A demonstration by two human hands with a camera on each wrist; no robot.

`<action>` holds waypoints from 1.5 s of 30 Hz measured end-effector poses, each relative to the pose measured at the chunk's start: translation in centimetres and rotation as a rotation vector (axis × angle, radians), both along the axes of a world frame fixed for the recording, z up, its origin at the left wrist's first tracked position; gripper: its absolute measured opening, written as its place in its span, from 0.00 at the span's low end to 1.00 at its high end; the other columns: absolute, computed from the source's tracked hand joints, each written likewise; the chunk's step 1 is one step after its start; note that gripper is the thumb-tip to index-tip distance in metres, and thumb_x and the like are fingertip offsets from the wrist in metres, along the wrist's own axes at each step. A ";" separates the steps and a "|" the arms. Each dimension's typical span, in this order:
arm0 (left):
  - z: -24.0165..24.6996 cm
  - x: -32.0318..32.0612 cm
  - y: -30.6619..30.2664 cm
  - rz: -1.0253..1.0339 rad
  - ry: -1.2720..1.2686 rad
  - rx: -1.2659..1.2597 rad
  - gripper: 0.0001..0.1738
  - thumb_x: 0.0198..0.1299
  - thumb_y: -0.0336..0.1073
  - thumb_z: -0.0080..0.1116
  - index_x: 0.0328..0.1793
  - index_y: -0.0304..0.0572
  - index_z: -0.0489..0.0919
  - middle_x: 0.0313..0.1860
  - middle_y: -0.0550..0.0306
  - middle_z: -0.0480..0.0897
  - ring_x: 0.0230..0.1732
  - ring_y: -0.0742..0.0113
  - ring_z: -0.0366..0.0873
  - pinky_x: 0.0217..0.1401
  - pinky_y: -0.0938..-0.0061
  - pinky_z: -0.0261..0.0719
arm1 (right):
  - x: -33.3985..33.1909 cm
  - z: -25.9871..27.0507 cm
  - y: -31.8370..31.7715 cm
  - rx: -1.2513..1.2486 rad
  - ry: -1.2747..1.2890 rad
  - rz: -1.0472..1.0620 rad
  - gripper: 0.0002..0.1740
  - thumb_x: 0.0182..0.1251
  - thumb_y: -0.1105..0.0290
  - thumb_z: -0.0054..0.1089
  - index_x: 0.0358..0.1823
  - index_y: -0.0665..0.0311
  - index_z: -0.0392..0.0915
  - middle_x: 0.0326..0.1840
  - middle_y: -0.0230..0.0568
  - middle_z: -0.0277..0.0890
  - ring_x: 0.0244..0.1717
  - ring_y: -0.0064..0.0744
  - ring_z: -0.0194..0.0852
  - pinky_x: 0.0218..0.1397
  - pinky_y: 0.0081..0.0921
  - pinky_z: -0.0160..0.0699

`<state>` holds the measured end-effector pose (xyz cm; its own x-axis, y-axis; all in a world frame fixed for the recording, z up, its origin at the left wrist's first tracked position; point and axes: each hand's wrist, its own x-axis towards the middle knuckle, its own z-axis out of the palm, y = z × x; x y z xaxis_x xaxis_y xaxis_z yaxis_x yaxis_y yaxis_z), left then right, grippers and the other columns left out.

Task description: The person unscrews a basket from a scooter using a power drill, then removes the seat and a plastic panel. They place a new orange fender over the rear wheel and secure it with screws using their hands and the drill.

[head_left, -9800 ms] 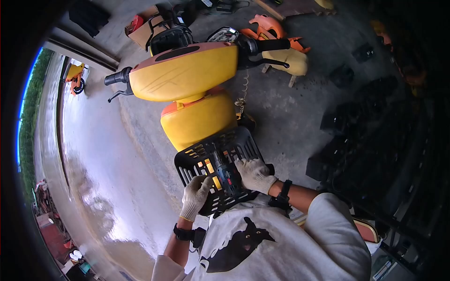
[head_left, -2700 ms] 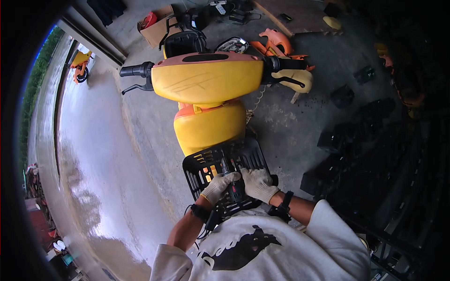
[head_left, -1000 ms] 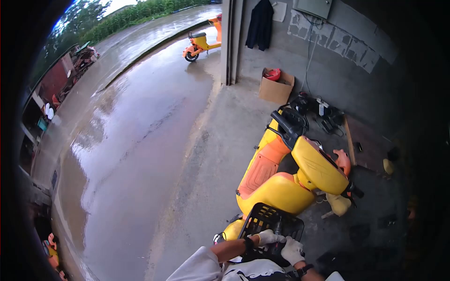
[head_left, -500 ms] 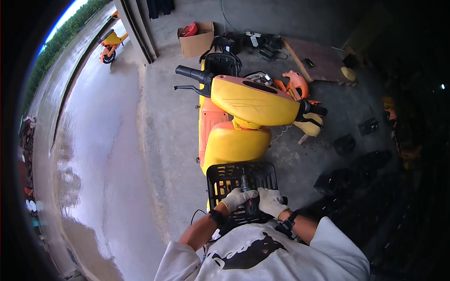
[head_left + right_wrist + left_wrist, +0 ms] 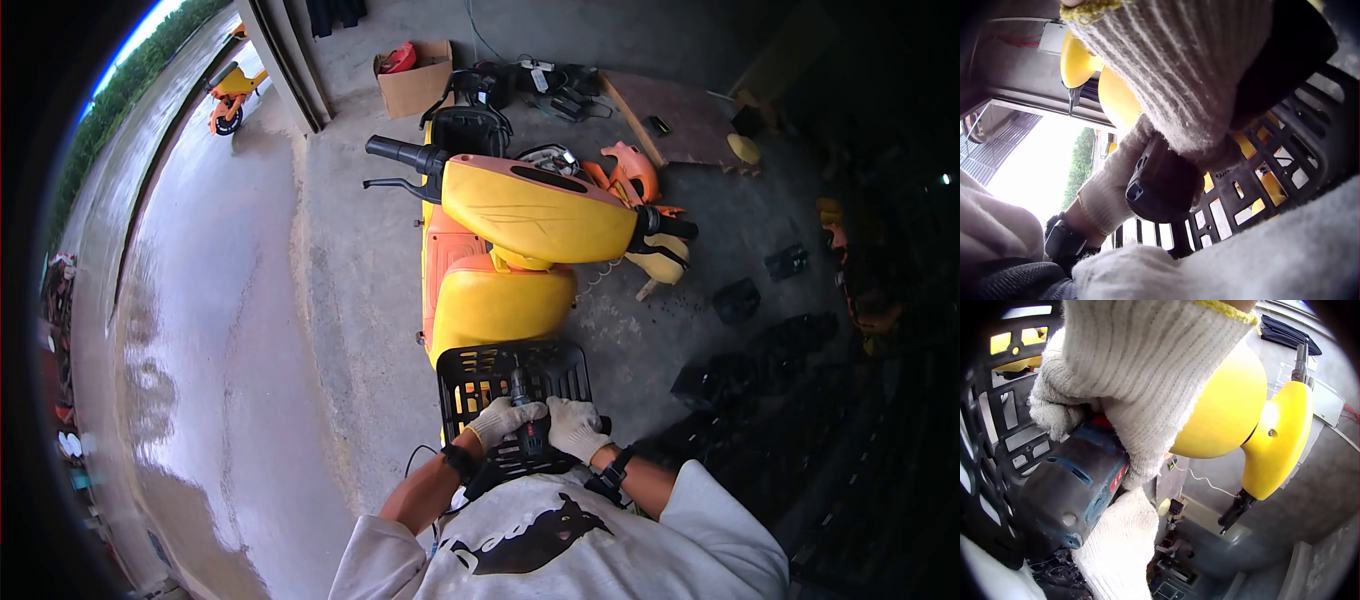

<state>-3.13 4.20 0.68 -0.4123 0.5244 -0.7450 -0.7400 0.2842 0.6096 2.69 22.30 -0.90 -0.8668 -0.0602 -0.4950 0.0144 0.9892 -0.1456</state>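
Note:
Both hands wear white knitted gloves and are at a dark blue-and-black power drill [image 5: 533, 438] inside a black slotted plastic basket [image 5: 463, 360]. The drill's chuck points forward, toward the basket's far wall. My left hand [image 5: 508, 422] lies across the drill's body, its fingers curled over it; the left wrist view shows the drill's rear housing [image 5: 1066, 494] below that glove. My right hand [image 5: 577, 430] grips the handle, and the dark base [image 5: 1297, 59] sticks out beyond the glove in the right wrist view. The bit's tip is hidden.
The basket is mounted on a yellow-and-orange scooter [image 5: 505, 310] with black handlebar grips. Farther back are a cardboard box [image 5: 415, 85], orange body panels [image 5: 630, 172] and a board [image 5: 680, 125]. Dark parts [image 5: 737, 300] lie on the right. Wet ground [image 5: 190, 330] stretches along the left.
My left hand has moved from the basket's left side onto the drill. The head view swung left, then returned to the scooter. Over the last half second both hands stay put.

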 end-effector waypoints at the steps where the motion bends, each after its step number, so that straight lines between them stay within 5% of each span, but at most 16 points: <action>1: 0.2 0.0 0.0 -0.005 -0.005 -0.014 0.30 0.56 0.55 0.76 0.54 0.39 0.84 0.43 0.60 0.87 0.41 0.70 0.84 0.46 0.72 0.83 | -0.1 0.3 0.2 0.002 0.017 0.032 0.13 0.60 0.67 0.60 0.45 0.60 0.81 0.39 0.50 0.87 0.43 0.50 0.90 0.45 0.47 0.86; 5: -5.5 1.3 1.1 0.047 0.007 0.075 0.30 0.56 0.55 0.76 0.56 0.41 0.84 0.44 0.62 0.86 0.41 0.71 0.83 0.44 0.73 0.82 | -0.3 0.1 0.9 0.000 0.021 0.065 0.14 0.59 0.67 0.60 0.46 0.60 0.81 0.40 0.49 0.87 0.43 0.50 0.90 0.44 0.46 0.86; 7: -4.8 1.0 1.0 0.077 -0.010 0.092 0.28 0.58 0.55 0.75 0.56 0.44 0.83 0.43 0.65 0.85 0.39 0.75 0.82 0.37 0.77 0.79 | -0.6 0.2 0.8 0.026 0.010 0.068 0.14 0.59 0.67 0.59 0.47 0.61 0.80 0.41 0.49 0.87 0.43 0.50 0.90 0.44 0.46 0.87; 12: -4.4 0.6 0.5 0.015 0.016 -0.012 0.32 0.53 0.59 0.76 0.56 0.45 0.84 0.42 0.67 0.85 0.39 0.75 0.82 0.39 0.75 0.79 | -0.8 0.9 -0.1 -0.010 -0.074 0.029 0.15 0.62 0.67 0.58 0.50 0.60 0.78 0.44 0.50 0.87 0.46 0.49 0.89 0.48 0.45 0.86; 13: 0.3 -0.2 0.3 -0.009 0.046 -0.050 0.33 0.53 0.59 0.76 0.56 0.44 0.84 0.42 0.66 0.86 0.40 0.74 0.83 0.39 0.75 0.79 | -0.5 0.8 -0.1 -0.018 -0.083 0.015 0.15 0.63 0.67 0.57 0.51 0.60 0.77 0.45 0.50 0.87 0.48 0.49 0.89 0.48 0.45 0.86; 19: -5.1 0.9 0.4 0.224 -0.456 0.301 0.24 0.60 0.49 0.74 0.57 0.47 0.82 0.45 0.64 0.88 0.42 0.69 0.87 0.51 0.66 0.89 | 0.0 -0.9 0.8 -0.071 -0.002 0.010 0.15 0.65 0.67 0.56 0.52 0.59 0.76 0.44 0.48 0.87 0.46 0.49 0.89 0.47 0.46 0.86; 26: -10.2 1.9 1.0 0.242 -0.475 0.378 0.22 0.62 0.47 0.72 0.57 0.45 0.82 0.48 0.62 0.88 0.46 0.67 0.87 0.57 0.65 0.86 | 0.3 -0.3 1.9 -0.176 0.068 -0.010 0.14 0.64 0.68 0.56 0.50 0.61 0.77 0.40 0.54 0.86 0.42 0.54 0.88 0.47 0.49 0.85; 34: -7.6 1.9 1.5 0.320 -0.481 0.340 0.28 0.63 0.53 0.71 0.65 0.50 0.80 0.55 0.62 0.86 0.52 0.67 0.85 0.60 0.65 0.84 | 0.2 -1.5 1.7 -0.166 -0.002 -0.019 0.13 0.63 0.65 0.58 0.47 0.60 0.81 0.40 0.50 0.87 0.43 0.49 0.89 0.45 0.47 0.86; 36: -7.8 1.3 1.1 0.370 -0.413 0.288 0.28 0.61 0.54 0.73 0.62 0.51 0.80 0.51 0.63 0.86 0.47 0.67 0.86 0.57 0.66 0.85 | 0.2 -1.7 1.6 -0.154 -0.014 -0.025 0.14 0.63 0.65 0.59 0.48 0.59 0.81 0.42 0.49 0.87 0.45 0.49 0.89 0.46 0.47 0.86; 39: -8.4 0.0 1.3 0.534 -0.311 0.281 0.24 0.66 0.64 0.63 0.55 0.57 0.81 0.40 0.65 0.85 0.35 0.66 0.82 0.43 0.65 0.84 | 0.4 -1.7 1.5 -0.150 -0.018 -0.026 0.14 0.62 0.65 0.59 0.48 0.59 0.82 0.43 0.49 0.88 0.46 0.49 0.90 0.46 0.46 0.87; 41: -13.1 -1.7 -2.7 0.390 -0.445 0.409 0.23 0.69 0.67 0.57 0.45 0.59 0.81 0.29 0.70 0.79 0.27 0.68 0.77 0.34 0.65 0.80 | 0.5 -1.7 1.6 -0.154 -0.001 -0.013 0.14 0.63 0.65 0.59 0.48 0.59 0.82 0.43 0.48 0.88 0.45 0.49 0.90 0.46 0.46 0.87; 42: -10.1 -2.2 -1.3 0.499 -0.352 0.241 0.18 0.71 0.60 0.59 0.38 0.59 0.79 0.23 0.73 0.73 0.23 0.73 0.73 0.30 0.70 0.76 | 0.5 -1.8 1.6 -0.150 -0.010 -0.018 0.14 0.62 0.65 0.59 0.48 0.58 0.82 0.42 0.48 0.88 0.45 0.49 0.90 0.46 0.46 0.87; 45: -11.4 -3.2 0.7 0.611 -0.219 0.184 0.13 0.71 0.53 0.63 0.41 0.57 0.80 0.26 0.72 0.77 0.23 0.77 0.73 0.27 0.77 0.74 | 0.5 -1.6 1.6 -0.151 -0.017 -0.023 0.13 0.62 0.65 0.59 0.47 0.58 0.81 0.42 0.48 0.88 0.45 0.48 0.90 0.47 0.46 0.87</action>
